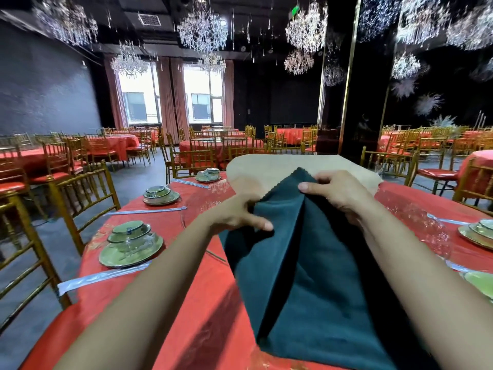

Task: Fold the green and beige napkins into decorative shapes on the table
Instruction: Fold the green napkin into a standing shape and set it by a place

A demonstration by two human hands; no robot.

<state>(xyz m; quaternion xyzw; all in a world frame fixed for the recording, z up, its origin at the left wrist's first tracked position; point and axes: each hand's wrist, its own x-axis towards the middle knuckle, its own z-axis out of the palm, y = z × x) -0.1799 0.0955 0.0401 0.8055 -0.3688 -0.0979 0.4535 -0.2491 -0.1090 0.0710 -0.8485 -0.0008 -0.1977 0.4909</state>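
Note:
A dark green napkin (314, 263) is held up above the red table (202, 303), folded into a tall pointed shape with a deep crease down its middle. My left hand (237, 212) pinches its left edge near the top. My right hand (336, 193) grips the right side just below the tip, thumb on the front. Behind the green one, a beige napkin (269, 169) spreads wide; only its upper part shows, and I cannot tell whether my hands hold it too.
Green plate-and-bowl settings (130, 244) (160, 195) (208, 175) with wrapped chopsticks (101, 277) line the table's left rim; more plates (477, 233) sit at right. A glass turntable (416, 222) covers the centre. Gold chairs (80, 193) ring the table.

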